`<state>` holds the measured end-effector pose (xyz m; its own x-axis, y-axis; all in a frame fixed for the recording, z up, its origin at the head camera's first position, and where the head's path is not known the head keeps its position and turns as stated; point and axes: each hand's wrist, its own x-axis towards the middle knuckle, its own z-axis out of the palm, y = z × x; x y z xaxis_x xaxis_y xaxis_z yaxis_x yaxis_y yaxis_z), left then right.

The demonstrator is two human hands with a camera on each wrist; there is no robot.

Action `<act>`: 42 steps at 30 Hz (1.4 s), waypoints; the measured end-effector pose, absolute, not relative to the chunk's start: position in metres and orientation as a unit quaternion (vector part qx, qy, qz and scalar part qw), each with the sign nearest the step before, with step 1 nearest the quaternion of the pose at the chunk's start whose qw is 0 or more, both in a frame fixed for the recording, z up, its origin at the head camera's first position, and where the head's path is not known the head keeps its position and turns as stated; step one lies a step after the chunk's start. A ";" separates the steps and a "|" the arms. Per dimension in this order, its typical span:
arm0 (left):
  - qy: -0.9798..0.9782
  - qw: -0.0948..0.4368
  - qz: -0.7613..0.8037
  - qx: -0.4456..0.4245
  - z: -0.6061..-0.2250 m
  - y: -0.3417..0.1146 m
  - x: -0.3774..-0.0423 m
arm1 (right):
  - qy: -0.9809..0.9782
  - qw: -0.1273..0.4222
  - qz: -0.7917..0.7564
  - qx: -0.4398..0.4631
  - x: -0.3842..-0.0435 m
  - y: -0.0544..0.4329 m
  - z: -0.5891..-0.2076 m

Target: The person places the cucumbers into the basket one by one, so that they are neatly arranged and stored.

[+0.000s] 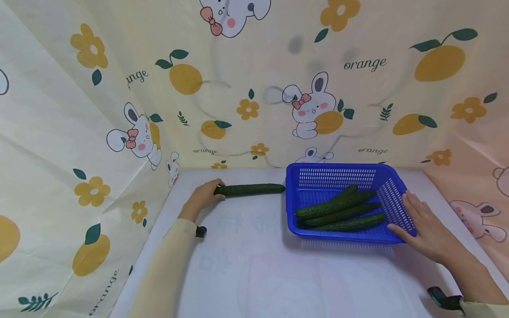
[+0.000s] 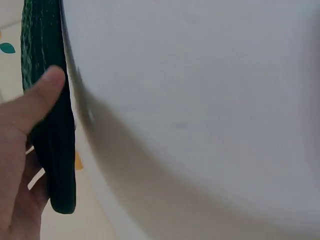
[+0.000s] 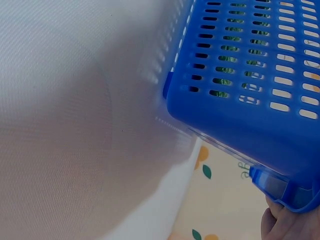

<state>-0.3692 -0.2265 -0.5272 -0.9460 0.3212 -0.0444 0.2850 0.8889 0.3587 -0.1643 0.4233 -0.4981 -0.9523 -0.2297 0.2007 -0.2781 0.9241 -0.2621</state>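
Observation:
My left hand point(image 1: 205, 194) grips one end of a dark green cucumber point(image 1: 252, 190), thumb on one side and fingers on the other in the left wrist view. The cucumber point(image 2: 49, 115) points right, its far tip close to the left wall of a blue plastic basket point(image 1: 292, 176). Whether that tip touches the basket is hard to tell. Several more cucumbers point(image 1: 339, 210) lie side by side and overlapping inside the basket. Against the basket's right side rests my right hand point(image 1: 427, 229), fingers extended along the rim; the right wrist view catches only part of this hand point(image 3: 292, 222).
A white-covered table point(image 1: 254, 274) carries the basket. Behind it and at the sides hangs a cream cloth point(image 1: 238, 53) printed with rabbits, oranges and flowers. Slotted walls point(image 3: 240, 60) of the basket show green through their holes.

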 end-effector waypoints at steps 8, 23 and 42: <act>0.955 0.058 0.204 0.207 -0.519 -0.233 -0.346 | -0.977 0.086 0.144 0.132 -0.165 0.425 -0.498; 0.952 -0.015 0.240 0.191 -0.504 -0.240 -0.301 | -0.978 0.083 0.138 0.131 -0.166 0.423 -0.499; 0.916 -0.117 0.309 0.226 -0.432 -0.206 -0.252 | -0.979 0.075 0.141 0.130 -0.166 0.421 -0.496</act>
